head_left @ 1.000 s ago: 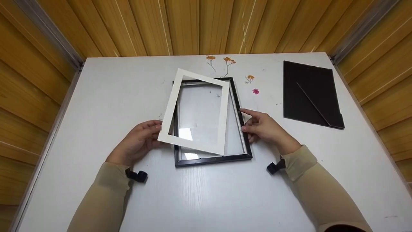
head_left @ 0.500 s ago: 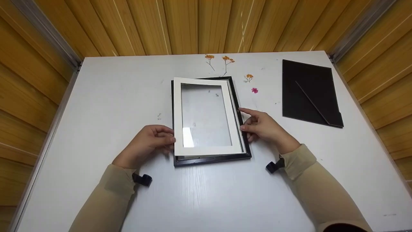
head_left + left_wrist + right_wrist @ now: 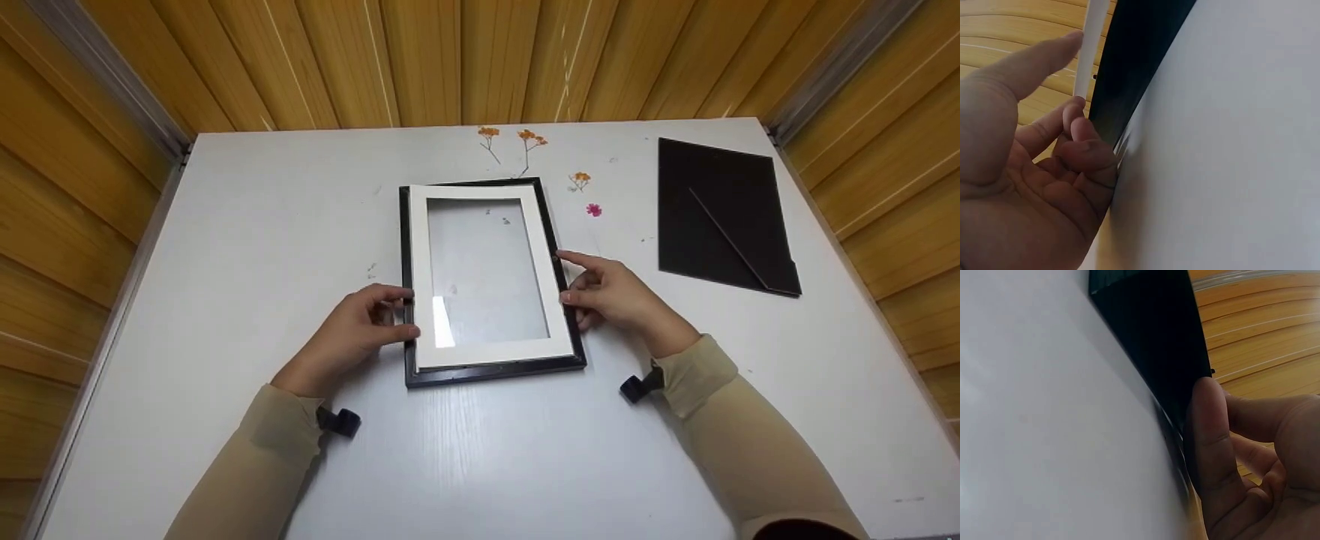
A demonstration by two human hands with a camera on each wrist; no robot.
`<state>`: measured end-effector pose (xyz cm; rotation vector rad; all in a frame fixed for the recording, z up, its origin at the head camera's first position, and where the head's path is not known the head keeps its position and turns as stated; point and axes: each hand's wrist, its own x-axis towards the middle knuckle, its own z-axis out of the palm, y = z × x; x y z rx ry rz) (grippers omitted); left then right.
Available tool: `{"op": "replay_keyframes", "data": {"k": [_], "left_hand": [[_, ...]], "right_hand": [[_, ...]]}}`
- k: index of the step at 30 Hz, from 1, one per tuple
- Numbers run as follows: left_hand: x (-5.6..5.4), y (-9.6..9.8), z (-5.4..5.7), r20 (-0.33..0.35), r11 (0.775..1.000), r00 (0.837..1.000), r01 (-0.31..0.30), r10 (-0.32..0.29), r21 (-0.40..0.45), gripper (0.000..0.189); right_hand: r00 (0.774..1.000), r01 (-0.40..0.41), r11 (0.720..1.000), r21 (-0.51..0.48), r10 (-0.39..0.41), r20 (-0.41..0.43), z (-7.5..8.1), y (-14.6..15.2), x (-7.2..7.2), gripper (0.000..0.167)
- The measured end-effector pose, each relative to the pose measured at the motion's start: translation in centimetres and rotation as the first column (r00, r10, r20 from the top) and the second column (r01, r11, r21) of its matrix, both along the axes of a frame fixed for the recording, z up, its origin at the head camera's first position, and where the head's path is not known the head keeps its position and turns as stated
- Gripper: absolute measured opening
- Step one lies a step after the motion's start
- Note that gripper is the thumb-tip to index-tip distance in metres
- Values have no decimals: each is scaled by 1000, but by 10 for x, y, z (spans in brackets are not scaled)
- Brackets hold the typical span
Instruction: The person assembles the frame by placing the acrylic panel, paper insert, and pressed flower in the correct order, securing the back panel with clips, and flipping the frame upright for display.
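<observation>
Mat, white (image 3: 495, 352) and rectangular with a window cut in its middle, sits within the outline of a black frame (image 3: 495, 373) on the table (image 3: 240, 225), nearly square to its rails. Through the window shows a clear pane (image 3: 487, 270) with a bright reflection near its lower left corner. The left wrist view shows the mat's left edge slightly apart from the frame, wall visible between them.

At that edge is the left hand (image 3: 360, 330), its grip grasping the mat between thumb and index finger, the other fingers curled in. The right hand (image 3: 615, 296) has its grip on the frame's right rail, thumb and index finger set along it and a finger against the outer side.

Just beyond the frame's far edge lie two orange sprigs (image 3: 532, 142); a third, shorter sprig (image 3: 580, 180) and a pink blossom (image 3: 594, 211) lie beside its far right corner. Well apart to the right rests a black board (image 3: 727, 217) with a slanting strut line. Tan sleeves (image 3: 285, 442) cover both forearms. Wood-patterned walls (image 3: 420, 60) enclose the table.
</observation>
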<state>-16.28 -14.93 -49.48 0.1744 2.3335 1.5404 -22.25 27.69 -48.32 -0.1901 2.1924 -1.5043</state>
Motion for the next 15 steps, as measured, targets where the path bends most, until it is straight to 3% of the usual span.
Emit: {"op": "replay_keyframes", "data": {"k": [15], "left_hand": [[0,5,-3,-72,997,997,-23,18,-69,77]], "right_hand": [[1000,-5,1000,7,5,2,0,2,0,80]]}}
